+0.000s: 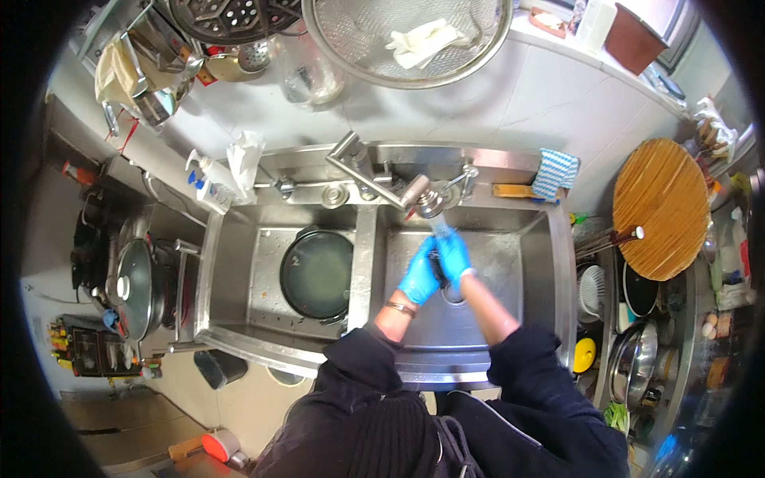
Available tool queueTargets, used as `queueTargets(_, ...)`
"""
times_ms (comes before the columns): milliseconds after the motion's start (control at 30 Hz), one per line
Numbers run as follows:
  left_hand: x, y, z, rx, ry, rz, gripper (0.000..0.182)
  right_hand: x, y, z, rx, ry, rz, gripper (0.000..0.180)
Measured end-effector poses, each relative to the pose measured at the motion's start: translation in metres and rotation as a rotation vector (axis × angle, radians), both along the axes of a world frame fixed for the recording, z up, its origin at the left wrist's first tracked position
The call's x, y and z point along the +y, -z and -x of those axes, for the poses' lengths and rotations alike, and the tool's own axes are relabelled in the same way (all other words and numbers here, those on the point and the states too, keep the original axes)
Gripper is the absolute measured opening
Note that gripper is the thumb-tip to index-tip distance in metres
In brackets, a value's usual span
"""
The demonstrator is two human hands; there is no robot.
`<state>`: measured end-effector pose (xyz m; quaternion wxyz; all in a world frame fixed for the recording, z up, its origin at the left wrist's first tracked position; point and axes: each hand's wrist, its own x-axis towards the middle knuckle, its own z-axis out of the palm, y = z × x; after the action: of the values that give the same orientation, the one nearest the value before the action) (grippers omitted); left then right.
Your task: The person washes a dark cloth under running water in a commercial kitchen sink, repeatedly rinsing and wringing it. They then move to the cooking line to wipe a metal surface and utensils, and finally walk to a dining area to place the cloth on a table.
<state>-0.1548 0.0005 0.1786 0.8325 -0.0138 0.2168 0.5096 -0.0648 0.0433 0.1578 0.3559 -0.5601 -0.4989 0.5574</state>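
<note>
Both of my hands wear blue gloves and meet over the right basin (490, 299) of a stainless steel double sink. Between them is a small black object (438, 269), mostly covered by the gloves, so its kind is unclear. My left hand (420, 279) grips it from the left, and my right hand (454, 256) closes on it from the right. Water runs from the head of a jointed metal faucet (429, 203) onto the gloved fingers. Below the hands, the round drain (454, 294) partly shows.
A black round pan (317, 275) with cloudy liquid sits in the left basin (263, 287). Pump bottles (218, 179) stand behind it. A checked cloth (554, 173) hangs at the back right. A large strainer (358, 36) hangs above; a round wooden board (660, 209) stands right.
</note>
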Motion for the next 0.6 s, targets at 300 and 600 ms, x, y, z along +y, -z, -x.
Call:
queueTargets(300,0.003,0.016,0.005,0.061,-0.060,-0.058,0.040,-0.020,-0.034,0.006,-0.141,0.040,-0.144,0.028)
queueTargets(600,0.007,-0.007,0.007,0.075,-0.137,-0.019,0.051,-0.017,-0.033,0.001,-0.195,-0.174,-0.300,0.046)
